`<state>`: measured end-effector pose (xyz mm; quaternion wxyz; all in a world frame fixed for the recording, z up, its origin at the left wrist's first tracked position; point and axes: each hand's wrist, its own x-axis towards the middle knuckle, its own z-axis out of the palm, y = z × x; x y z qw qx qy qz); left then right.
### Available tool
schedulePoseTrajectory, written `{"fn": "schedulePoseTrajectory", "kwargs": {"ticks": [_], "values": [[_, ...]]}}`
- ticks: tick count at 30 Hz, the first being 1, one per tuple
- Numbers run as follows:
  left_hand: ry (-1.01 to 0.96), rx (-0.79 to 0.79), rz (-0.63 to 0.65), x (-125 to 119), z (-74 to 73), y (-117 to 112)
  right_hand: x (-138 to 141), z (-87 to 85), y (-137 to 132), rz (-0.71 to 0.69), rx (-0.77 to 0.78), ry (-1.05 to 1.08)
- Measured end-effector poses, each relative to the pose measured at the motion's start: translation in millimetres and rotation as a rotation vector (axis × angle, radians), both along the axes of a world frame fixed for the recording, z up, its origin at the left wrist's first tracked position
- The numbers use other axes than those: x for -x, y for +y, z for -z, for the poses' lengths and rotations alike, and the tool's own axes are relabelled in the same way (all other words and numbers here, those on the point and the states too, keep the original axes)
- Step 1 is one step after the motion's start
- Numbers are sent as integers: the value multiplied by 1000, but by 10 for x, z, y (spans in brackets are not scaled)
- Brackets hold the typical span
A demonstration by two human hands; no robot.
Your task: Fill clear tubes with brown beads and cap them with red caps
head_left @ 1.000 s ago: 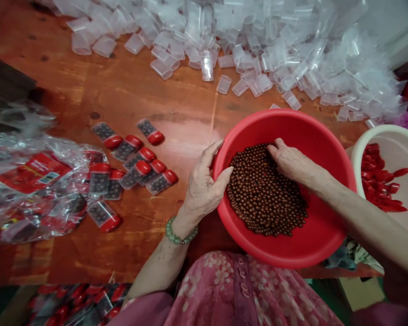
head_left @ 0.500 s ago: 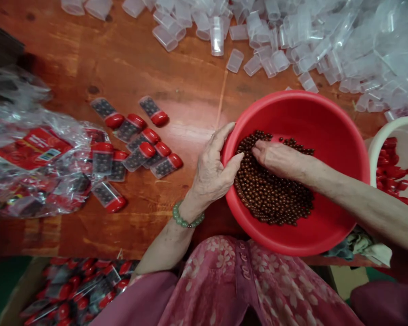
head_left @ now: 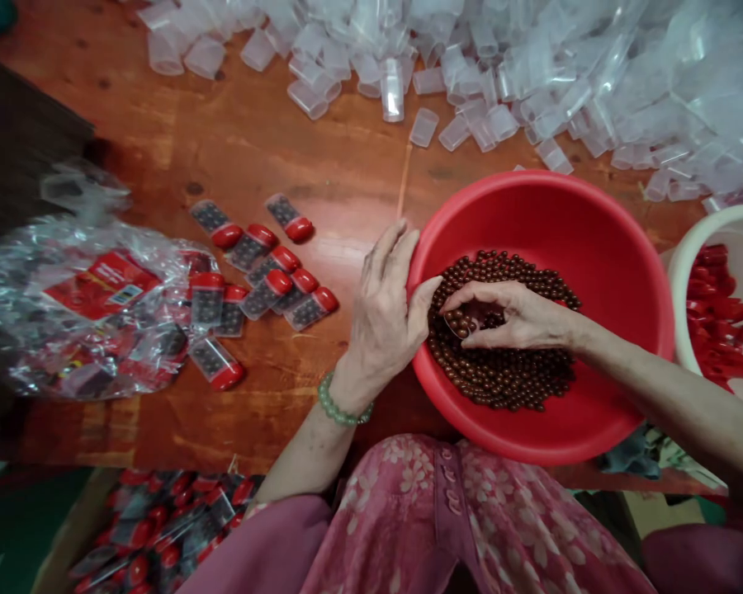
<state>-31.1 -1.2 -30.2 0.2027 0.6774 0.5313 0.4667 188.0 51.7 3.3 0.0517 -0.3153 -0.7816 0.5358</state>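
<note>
A red basin (head_left: 619,247) holds a heap of shiny brown beads (head_left: 501,384). My left hand (head_left: 387,301) grips the basin's left rim, thumb over the edge and fingers along the outside. Inside the basin, my right hand (head_left: 513,313) curls its thumb and fingers round a small clear plastic case (head_left: 461,324). The oval mouth of this case points left and beads fill it; the hand covers most of its body. Beyond my left hand lie several filled cases with red caps (head_left: 266,293) on the table.
Many clear plastic cases (head_left: 464,74) are piled along the table's (head_left: 347,157) far side. At right stands a white tub (head_left: 684,285) of red caps (head_left: 718,301). A clear bag (head_left: 30,346) of packed items lies at left. Below the table edge is a box of filled cases (head_left: 161,536).
My right hand has turned and lifted slightly from the beads, bringing the bead-filled mouth of the case into sight. My left hand stays at the rim. The view has shifted a little.
</note>
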Motion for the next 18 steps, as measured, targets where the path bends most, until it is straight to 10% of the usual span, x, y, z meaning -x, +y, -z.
{"fn": "schedulePoseTrajectory", "kwargs": {"ticks": [7,18], "values": [[-116,98,199,-151,-344,-217,-179,-209,-65,197,148,172],[-387,519,521,-318,-341,-116,-284,-247,-117,258,140,372]]}}
